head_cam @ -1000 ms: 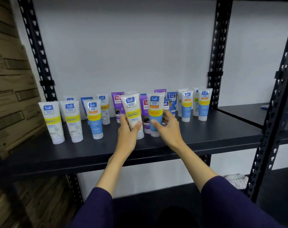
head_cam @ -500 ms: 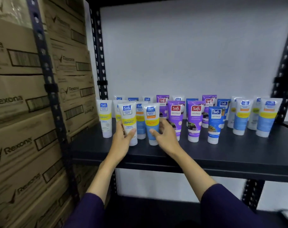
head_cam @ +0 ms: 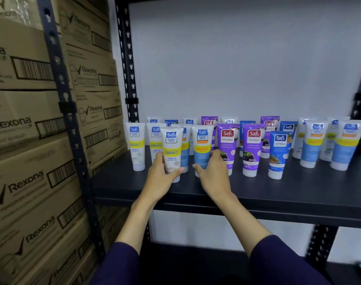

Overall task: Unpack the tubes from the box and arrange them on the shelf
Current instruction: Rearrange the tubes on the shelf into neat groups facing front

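Black metal shelf (head_cam: 278, 192) now sits dead ahead since the view swung left, left hand (head_cam: 161, 175) still wrapped round the white yellow-banded plastic tube (head_cam: 171, 153), right hand (head_cam: 212, 173) clamped on the blue-and-white tube (head_cam: 202, 149) beside it, so both look nearly placed.

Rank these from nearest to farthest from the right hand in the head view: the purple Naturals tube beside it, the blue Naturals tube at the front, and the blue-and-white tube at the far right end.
1. Purple Naturals tube: just right of the right hand, touching or nearly so.
2. Blue Naturals tube: farther right, front row.
3. Far-right blue-and-white tube: at the right end of the shelf.
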Tool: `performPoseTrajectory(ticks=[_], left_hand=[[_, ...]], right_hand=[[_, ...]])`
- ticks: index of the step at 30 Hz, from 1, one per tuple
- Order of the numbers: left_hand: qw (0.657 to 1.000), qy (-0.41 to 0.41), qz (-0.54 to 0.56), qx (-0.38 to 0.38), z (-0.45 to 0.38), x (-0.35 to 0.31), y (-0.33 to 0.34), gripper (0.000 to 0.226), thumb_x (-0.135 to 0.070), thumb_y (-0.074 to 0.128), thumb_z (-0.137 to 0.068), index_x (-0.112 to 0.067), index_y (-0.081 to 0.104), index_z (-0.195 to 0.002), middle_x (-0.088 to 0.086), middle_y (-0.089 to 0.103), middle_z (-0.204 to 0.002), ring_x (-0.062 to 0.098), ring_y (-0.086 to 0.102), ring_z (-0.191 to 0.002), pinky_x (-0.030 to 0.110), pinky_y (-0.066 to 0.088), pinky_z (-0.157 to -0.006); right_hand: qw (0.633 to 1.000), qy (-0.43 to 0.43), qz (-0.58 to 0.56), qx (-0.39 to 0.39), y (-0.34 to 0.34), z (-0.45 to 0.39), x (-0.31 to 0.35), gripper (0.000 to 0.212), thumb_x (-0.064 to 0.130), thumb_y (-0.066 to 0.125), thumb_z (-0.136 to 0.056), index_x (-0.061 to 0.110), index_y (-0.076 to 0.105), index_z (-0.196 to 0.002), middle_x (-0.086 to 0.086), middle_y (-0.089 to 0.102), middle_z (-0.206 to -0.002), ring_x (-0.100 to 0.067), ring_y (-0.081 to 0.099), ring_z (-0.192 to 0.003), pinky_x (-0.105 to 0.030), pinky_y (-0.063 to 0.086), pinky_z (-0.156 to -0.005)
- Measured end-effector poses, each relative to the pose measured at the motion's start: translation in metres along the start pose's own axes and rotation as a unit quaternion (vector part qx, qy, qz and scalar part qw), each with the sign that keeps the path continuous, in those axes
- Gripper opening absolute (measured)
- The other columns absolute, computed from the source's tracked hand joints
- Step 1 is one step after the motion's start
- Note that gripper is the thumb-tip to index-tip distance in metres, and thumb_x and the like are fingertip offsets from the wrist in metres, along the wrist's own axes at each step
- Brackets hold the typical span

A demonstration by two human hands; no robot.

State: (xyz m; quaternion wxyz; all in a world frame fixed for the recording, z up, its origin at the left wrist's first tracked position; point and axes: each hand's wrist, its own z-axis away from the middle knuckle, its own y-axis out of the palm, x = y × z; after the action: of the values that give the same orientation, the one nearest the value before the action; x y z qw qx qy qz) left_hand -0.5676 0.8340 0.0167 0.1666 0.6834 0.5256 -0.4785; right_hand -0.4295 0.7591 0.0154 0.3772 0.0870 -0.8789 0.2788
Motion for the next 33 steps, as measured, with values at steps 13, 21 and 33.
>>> performPoseTrajectory(ticks=[13,21,33], left_hand=[[1.000,0.006,-0.013,-0.021,0.003,0.002,0.001,0.047,-0.025,0.074,-0.080,-0.027,0.046,-0.117,-0.012,0.059,-0.117,-0.006,0.056,-0.101,0.003,0.045,-0.066],[0.999,0.004,-0.016,-0.027,0.004,0.003,0.002,0.048,-0.027,0.075,-0.079,-0.029,0.045,-0.116,-0.010,0.059,-0.118,0.003,0.057,-0.107,0.012,0.045,-0.077],[0.992,0.024,-0.037,-0.117,0.018,0.006,-0.047,0.053,-0.011,0.077,-0.078,-0.021,0.047,-0.121,-0.017,0.058,-0.101,-0.006,0.058,-0.092,0.001,0.045,-0.062]], right_hand=[[0.990,0.040,0.137,0.001,0.000,-0.002,0.005,0.048,0.040,0.066,-0.086,0.008,0.047,-0.116,-0.012,0.061,-0.114,-0.026,0.060,-0.104,-0.032,0.048,-0.074],[0.985,0.048,0.168,0.002,0.001,-0.005,0.006,0.050,0.043,0.064,-0.086,0.008,0.050,-0.119,-0.010,0.062,-0.114,-0.023,0.060,-0.104,-0.029,0.047,-0.073],[0.956,-0.207,0.172,0.118,0.015,0.044,0.029,0.035,0.049,0.042,-0.095,0.019,0.056,-0.105,0.001,0.062,-0.102,-0.018,0.055,-0.093,-0.030,0.041,-0.065]])
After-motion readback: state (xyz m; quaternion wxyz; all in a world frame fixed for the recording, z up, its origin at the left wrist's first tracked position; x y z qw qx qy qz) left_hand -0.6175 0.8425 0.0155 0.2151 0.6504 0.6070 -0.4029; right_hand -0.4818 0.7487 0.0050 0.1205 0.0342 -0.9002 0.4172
